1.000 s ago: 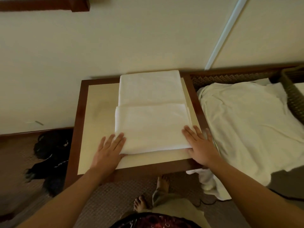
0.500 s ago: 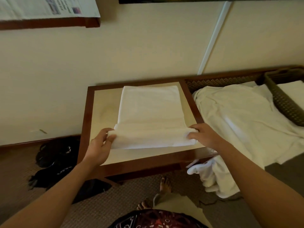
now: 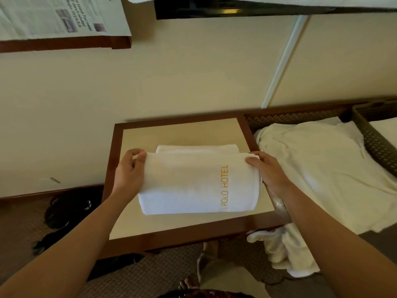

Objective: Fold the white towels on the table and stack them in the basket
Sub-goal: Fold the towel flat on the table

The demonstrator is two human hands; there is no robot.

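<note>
A white towel point(image 3: 193, 181) with gold "POLO HOTEL" lettering lies folded on the small brown-framed table point(image 3: 178, 237). Its near half is turned over away from me onto the far half, whose back edge still shows. My left hand point(image 3: 130, 171) pinches the folded layer's left corner. My right hand point(image 3: 266, 168) grips its right corner. A dark woven basket point(image 3: 373, 138) stands at the far right with a white towel point(image 3: 386, 130) lying inside it.
A loose heap of white towels point(image 3: 322, 168) lies right of the table and hangs down to the carpet. Dark bags point(image 3: 64, 214) sit on the floor at the left. The wall is close behind the table. My bare foot point(image 3: 189, 282) shows below.
Both hands went from resting flat on the towel's near edge to gripping its corners, lifting them and carrying the near half away from me over the far half. The lettering now shows.
</note>
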